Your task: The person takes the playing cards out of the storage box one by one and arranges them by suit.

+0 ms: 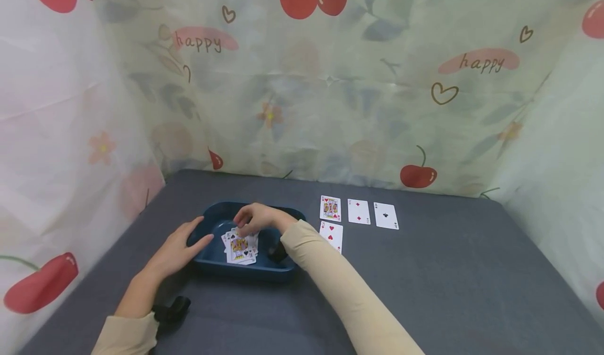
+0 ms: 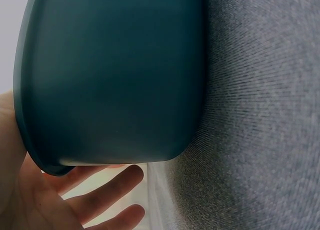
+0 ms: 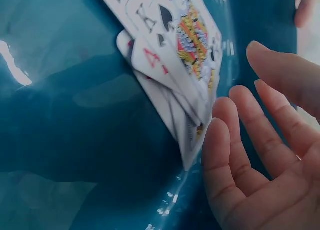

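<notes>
A card pile (image 1: pixel 240 250) lies face-up in a blue tray (image 1: pixel 245 272), long axis near-to-far; right hand (image 1: pixel 260 217) near it, fingers loosely curved; left hand (image 1: pixel 173 249) spread wide against the tray.

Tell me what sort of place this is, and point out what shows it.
Likely a makeshift curtained booth: cherry-print fabric hangs at the back and sides of a grey-covered table, where playing cards and a blue tray lie.
</notes>
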`<act>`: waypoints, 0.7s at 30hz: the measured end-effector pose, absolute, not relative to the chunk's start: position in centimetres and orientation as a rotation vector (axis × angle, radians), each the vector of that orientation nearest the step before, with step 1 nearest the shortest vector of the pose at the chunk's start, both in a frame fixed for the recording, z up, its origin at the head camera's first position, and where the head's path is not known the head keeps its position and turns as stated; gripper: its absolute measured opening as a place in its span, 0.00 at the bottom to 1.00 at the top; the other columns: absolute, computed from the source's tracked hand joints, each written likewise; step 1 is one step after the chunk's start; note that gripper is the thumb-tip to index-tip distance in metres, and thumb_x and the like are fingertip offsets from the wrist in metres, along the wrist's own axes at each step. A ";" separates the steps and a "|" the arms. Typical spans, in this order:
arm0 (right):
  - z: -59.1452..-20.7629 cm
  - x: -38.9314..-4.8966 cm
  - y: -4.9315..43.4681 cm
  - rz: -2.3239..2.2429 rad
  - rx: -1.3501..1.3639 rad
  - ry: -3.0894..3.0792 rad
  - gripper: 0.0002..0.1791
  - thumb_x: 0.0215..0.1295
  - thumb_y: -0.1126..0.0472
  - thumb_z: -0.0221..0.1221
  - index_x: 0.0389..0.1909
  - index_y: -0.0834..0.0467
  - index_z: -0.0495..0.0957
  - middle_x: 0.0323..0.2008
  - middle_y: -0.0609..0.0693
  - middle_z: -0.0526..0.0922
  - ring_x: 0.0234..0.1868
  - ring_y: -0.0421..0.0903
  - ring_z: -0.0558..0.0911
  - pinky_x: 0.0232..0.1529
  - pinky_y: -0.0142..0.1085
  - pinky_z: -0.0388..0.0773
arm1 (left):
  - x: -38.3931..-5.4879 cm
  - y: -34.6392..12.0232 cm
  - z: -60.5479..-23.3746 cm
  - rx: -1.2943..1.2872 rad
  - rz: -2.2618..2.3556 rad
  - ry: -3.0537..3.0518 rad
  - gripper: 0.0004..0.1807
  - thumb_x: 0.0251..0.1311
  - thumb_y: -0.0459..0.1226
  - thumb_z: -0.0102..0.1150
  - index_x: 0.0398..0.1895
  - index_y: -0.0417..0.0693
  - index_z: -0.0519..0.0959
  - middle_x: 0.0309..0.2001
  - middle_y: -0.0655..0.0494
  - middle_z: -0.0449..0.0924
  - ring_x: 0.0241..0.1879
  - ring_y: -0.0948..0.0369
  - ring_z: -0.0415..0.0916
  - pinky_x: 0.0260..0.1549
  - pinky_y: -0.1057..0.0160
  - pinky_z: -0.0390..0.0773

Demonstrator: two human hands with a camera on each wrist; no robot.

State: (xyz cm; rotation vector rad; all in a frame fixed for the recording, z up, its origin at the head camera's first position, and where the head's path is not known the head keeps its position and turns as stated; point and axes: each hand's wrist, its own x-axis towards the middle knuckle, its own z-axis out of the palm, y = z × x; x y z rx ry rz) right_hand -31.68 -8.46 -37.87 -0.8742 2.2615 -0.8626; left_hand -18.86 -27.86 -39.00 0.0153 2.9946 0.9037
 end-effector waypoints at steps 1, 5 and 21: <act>-38.0 -31.7 -8.5 -0.851 -0.883 2.267 0.21 0.57 0.64 0.63 0.53 0.60 0.75 0.47 0.53 0.80 0.42 0.41 0.77 0.42 0.30 0.78 | -18.9 -27.9 -39.0 0.015 0.906 2.995 0.42 0.65 0.56 0.44 0.71 0.37 0.50 0.69 0.28 0.50 0.67 0.33 0.50 0.60 0.30 0.55; -38.5 -31.7 -8.6 -0.805 -0.914 2.300 0.23 0.53 0.66 0.66 0.52 0.60 0.76 0.47 0.54 0.80 0.43 0.40 0.76 0.44 0.28 0.76 | -18.9 -27.8 -39.0 0.021 0.910 3.000 0.41 0.65 0.56 0.44 0.71 0.37 0.50 0.69 0.28 0.50 0.67 0.33 0.49 0.60 0.30 0.55; -38.4 -30.9 -9.0 -0.572 -0.986 2.417 0.27 0.48 0.62 0.70 0.52 0.55 0.75 0.49 0.50 0.78 0.48 0.42 0.75 0.50 0.31 0.75 | -18.9 -28.0 -39.3 0.023 0.914 3.001 0.42 0.65 0.57 0.44 0.72 0.39 0.50 0.69 0.30 0.50 0.67 0.34 0.50 0.60 0.30 0.55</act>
